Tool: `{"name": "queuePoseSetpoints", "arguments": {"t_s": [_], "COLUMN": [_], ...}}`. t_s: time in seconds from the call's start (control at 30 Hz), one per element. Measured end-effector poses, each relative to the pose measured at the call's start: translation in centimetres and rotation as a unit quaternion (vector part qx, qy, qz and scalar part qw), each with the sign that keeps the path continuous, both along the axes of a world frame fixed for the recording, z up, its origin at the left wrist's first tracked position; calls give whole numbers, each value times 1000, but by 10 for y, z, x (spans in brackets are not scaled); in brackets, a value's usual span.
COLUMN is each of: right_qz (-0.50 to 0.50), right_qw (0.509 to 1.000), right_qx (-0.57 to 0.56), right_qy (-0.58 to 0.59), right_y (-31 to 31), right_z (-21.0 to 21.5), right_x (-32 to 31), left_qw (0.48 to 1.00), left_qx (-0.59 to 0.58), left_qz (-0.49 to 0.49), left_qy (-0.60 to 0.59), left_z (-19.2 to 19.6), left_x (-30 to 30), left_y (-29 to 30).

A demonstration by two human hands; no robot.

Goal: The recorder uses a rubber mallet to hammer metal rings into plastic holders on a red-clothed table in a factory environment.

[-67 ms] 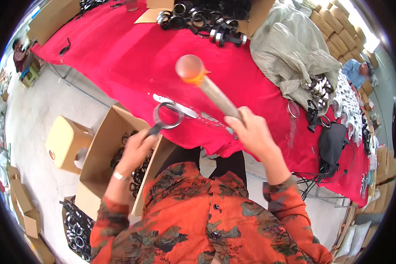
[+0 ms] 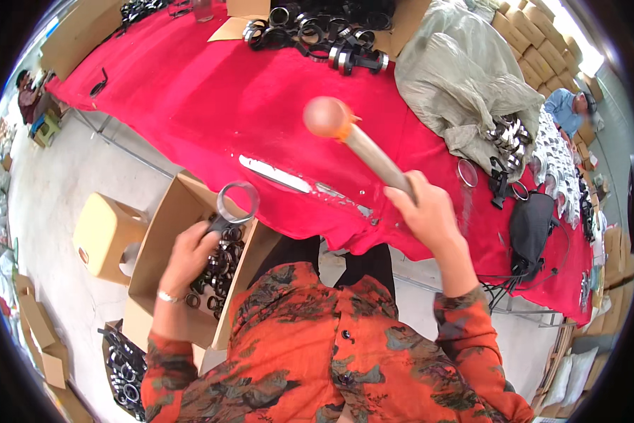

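Your left hand (image 2: 190,257) clamped round a metal ring clamp (image 2: 236,202) above the cardboard box (image 2: 163,233), right hand (image 2: 429,215) gripping a wooden mallet (image 2: 352,141).

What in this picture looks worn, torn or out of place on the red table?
The red cloth has a long pale scuffed strip along its near edge, below the raised mallet held in the right hand. It looks worn through or taped over. The left hand holds a metal ring over the cardboard box.

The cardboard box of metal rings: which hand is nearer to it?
Left. The left hand is over the cardboard box, holding a ring clamp. The right hand is off to its right, holding a mallet.
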State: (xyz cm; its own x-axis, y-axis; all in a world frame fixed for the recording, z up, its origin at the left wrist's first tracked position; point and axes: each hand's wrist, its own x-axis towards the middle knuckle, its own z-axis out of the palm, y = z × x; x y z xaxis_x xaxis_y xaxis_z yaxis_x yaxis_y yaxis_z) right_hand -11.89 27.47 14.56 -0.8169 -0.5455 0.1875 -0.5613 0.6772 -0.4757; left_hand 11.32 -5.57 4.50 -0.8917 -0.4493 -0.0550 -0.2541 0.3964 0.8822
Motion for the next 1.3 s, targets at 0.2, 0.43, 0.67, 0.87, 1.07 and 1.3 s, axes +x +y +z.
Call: {"name": "queuePoseSetpoints", "arguments": {"t_s": [0.2, 0.43, 0.67, 0.87, 1.07, 1.3], "right_qz": [-71, -137, -136, -135, -129, -131], "right_qw": [984, 963, 968, 970, 970, 964], "right_qx": [47, 72, 85, 78, 74, 62], "right_qy": [157, 221, 195, 188, 192, 221], "right_y": [82, 81, 78, 81, 83, 81], "right_z": [-36, -53, -51, -49, -50, -54], "right_x": [-27, -23, -28, -30, -29, -28], "left_qw": [966, 932, 961, 938, 929, 911], "left_qx": [-255, -254, -246, -329, -267, -318], "left_qz": [15, -179, -1, -21, -214, -263], "left_qy": [35, 188, 123, 112, 140, -3], "left_z": [52, 84, 56, 55, 62, 107], "left_x": [-41, -299, -461, -452, -370, -311], "left_y": [-35, 17, 46, 36, -3, -26]}}
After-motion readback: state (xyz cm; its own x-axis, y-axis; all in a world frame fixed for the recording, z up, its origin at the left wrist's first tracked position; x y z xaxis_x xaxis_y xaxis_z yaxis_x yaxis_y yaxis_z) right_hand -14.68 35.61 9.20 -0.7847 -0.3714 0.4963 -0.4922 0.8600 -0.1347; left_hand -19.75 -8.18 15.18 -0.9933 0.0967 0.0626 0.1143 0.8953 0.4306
